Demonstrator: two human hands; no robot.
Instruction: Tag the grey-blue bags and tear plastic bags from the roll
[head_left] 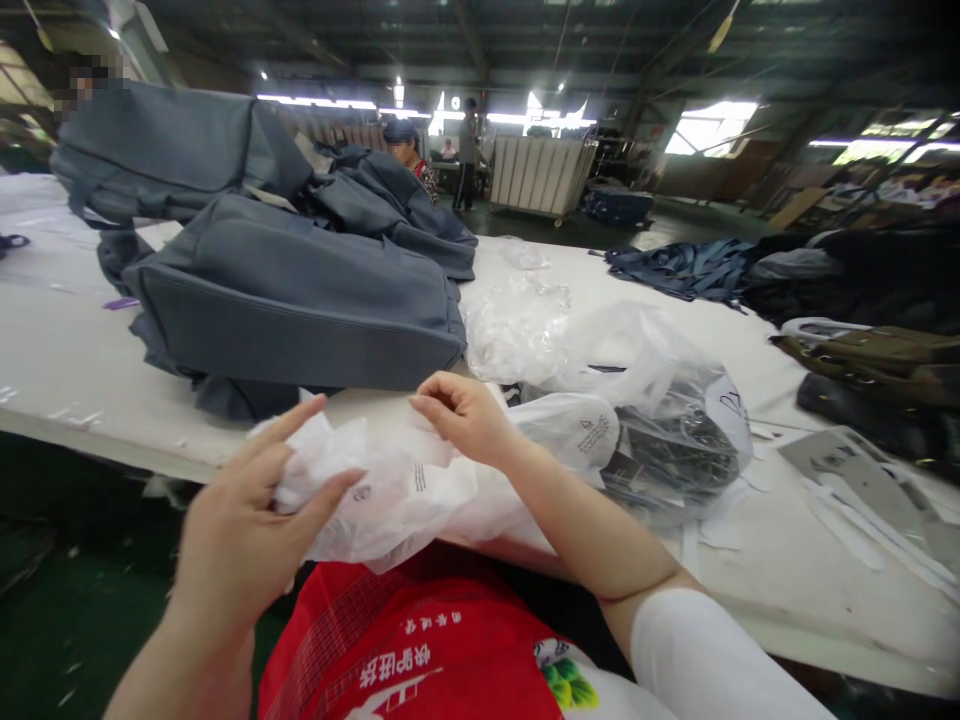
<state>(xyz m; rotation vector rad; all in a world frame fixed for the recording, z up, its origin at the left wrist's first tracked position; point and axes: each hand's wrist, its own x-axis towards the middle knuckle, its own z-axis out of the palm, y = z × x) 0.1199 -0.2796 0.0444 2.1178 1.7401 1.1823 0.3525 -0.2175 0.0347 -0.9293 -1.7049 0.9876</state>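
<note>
Left hand (244, 510) is extending from lower left, back of hand outward; its fingers are standing apart from the thumb, gripping bunched film of the white plastic bag (390, 505). Right forearm is angling in from lower right; right hand (476, 428) is curling at the bag's far side, fingertips nearly meeting. Pinching film: cannot tell. Bag is hanging at the table's (60, 350) near edge.

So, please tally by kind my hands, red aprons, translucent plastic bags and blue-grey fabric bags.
Hands (left hand, right hand): 2
Red apron: 1
Translucent plastic bags: at least 2
Blue-grey fabric bags: at least 2
Total: at least 7
</note>
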